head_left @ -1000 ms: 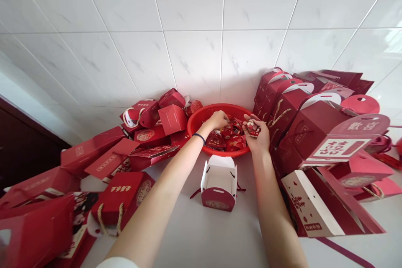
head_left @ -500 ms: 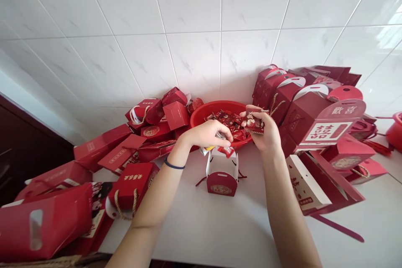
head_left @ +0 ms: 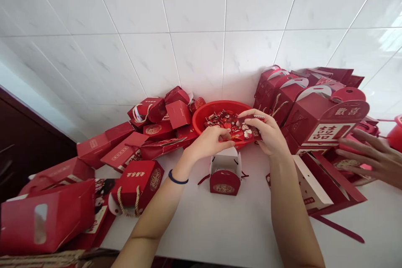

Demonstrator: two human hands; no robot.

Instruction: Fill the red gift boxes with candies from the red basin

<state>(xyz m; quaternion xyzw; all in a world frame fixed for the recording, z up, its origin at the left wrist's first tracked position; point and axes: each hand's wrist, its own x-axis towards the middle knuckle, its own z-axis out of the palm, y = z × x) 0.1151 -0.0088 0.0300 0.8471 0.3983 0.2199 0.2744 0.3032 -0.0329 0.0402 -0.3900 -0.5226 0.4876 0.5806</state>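
Observation:
A small red gift box (head_left: 225,182) with white inner sides and dark red cords stands open at the middle of the table; its contents are hard to make out. Above its back edge is my left hand (head_left: 212,142), thumb and fingers apart, with no item visible between them. My right hand (head_left: 271,134) grips a dark red printed candy packet (head_left: 250,129) over the front right of a red plastic basin (head_left: 201,113). Red-wrapped candies (head_left: 224,119) fill the basin, and both hands cover some of them.
Several red gift boxes (head_left: 138,182) crowd the left side. On the right stand stacked boxes (head_left: 326,121) and an open red bag (head_left: 339,176). Another person's hand (head_left: 373,157) reaches in from the right edge. A white tiled wall (head_left: 197,58) rises behind.
My left hand has let go of its shiny wrapped pieces over the box and moved slightly toward the basin. My right hand still holds its packet, now turned. Another person's hand has appeared at right.

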